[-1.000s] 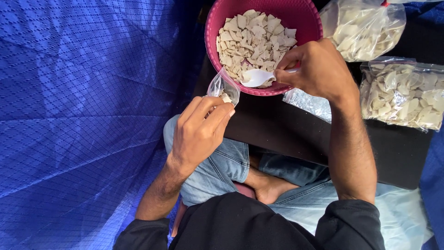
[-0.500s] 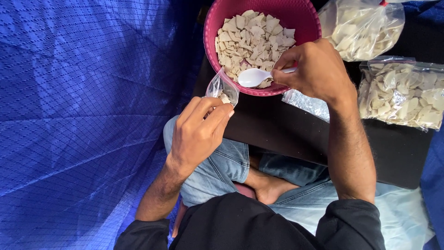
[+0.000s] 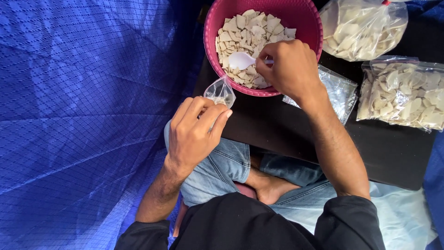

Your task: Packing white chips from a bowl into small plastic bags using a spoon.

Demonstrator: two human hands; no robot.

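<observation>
Blue tarp (image 3: 83, 115) covers the ground at left; a black board (image 3: 286, 129) lies across the seated person's lap area, carrying a pink bowl (image 3: 212, 28) of pale chips (image 3: 240, 28). Right hand (image 3: 286, 69) clamped on a white plastic spoon (image 3: 242, 60), long axis roughly horizontal, bowl end pointing left, resting on the chips. Left hand (image 3: 194, 134) pinches a small clear bag (image 3: 221, 91), mouth up, just below the bowl rim. Filled clear bags (image 3: 397, 92) lie at right. Hands apart.
</observation>
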